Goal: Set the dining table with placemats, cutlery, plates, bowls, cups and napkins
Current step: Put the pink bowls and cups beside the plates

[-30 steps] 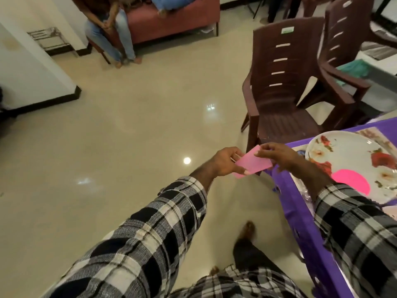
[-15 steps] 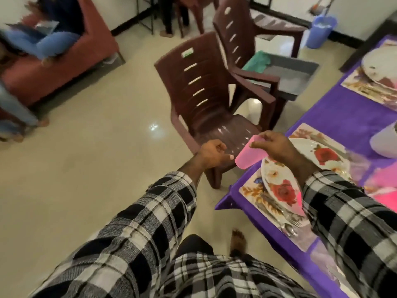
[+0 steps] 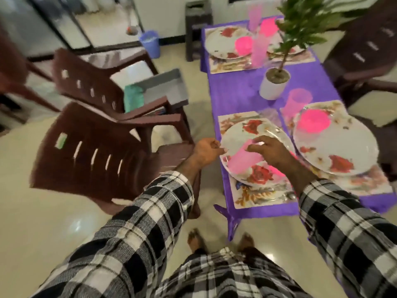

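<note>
Head cam was pretty smeared, so take the finer finger details loosely. Right hand (image 3: 271, 152) was over the near plate (image 3: 240, 136) with fingers spread and curled down, thumb and fingertips apparently pinching the top edge of a pink napkin (image 3: 242, 161). Left hand (image 3: 207, 150) sat just beside it, at the counter's left edge, fingers curled in loosely; I couldn't tell whether it had a corner of the napkin or nothing at all.

The napkin was lying across the near plate, long axis running from lower-left up toward the right hand, so the right hand was clearly the nearer one and the one doing the work. The left would have to reach right, over the plate rim, to help. My guess: the next bit was flattening or folding it onto that plate, or shifting it off beside it.

That plate sat on a floral placemat (image 3: 253, 195) on the purple counter (image 3: 236, 95). Just right of it, a second plate (image 3: 335, 147) held a pink bowl (image 3: 313, 121), with a pink cup (image 3: 297, 103) behind it. A potted plant (image 3: 274, 84) stood mid-counter, and brown plastic chairs (image 3: 103, 147) were off to the left.
</note>
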{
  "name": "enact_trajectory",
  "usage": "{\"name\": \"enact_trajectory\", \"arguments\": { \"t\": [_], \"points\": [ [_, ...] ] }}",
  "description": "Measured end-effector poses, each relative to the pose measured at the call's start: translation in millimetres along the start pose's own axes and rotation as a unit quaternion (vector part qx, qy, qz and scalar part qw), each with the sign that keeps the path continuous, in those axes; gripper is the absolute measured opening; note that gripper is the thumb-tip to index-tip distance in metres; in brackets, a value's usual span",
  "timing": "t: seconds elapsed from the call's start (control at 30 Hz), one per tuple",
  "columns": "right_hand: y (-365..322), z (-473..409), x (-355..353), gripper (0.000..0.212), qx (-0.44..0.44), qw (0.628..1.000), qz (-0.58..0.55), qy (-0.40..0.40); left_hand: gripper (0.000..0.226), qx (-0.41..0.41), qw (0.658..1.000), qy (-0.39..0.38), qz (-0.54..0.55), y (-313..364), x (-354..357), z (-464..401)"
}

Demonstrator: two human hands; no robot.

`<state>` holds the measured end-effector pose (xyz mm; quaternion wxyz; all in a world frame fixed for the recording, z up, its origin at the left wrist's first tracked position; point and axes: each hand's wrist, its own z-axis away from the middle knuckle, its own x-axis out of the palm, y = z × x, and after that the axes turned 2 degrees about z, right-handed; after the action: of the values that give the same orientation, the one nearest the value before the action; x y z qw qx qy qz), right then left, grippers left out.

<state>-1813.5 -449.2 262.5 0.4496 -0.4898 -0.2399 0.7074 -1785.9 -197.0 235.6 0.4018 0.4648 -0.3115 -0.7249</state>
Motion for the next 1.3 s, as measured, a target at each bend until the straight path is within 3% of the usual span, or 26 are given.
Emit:
{"name": "enact_trajectory", "arguments": {
  "t": [0.17,0.3,0.37,0.43,0.53,0.67,0.87,1.07,1.3],
  "points": [
    [54,64,-56,0.051,0.076,0.986,-0.068,0.134,0.027,0.08,0.989,-0.117,-0.045,44,65,-12],
    [96,117,-87,0.067,0.13,0.96,-0.099,0.229,0.022,0.148,0.963,-0.205,-0.09,81,129,-1],
    [118,144,-96,0.065,0.148,0.943,-0.116,0.274,0.021,0.186,0.946,-0.239,-0.115,93,155,11],
    [129,168,-100,0.062,0.165,0.932,-0.098,0.308,0.022,0.222,0.929,-0.254,-0.153,98,175,22],
    [141,185,-102,0.085,0.168,0.931,-0.011,0.325,0.031,0.276,0.902,-0.263,-0.201,97,191,31],
    [137,180,-101,0.094,0.144,0.942,0.12,0.278,0.062,0.292,0.895,-0.262,-0.214,96,190,36],
    [111,145,-101,0.09,0.079,0.946,0.269,0.164,0.078,0.248,0.908,-0.242,-0.236,78,166,31],
    [104,121,-93,0.086,0.055,0.937,0.331,0.102,0.089,0.218,0.924,-0.212,-0.23,67,139,23],
    [102,116,-89,0.086,0.032,0.942,0.321,0.097,0.096,0.198,0.933,-0.2,-0.224,69,125,29]
  ]
}}
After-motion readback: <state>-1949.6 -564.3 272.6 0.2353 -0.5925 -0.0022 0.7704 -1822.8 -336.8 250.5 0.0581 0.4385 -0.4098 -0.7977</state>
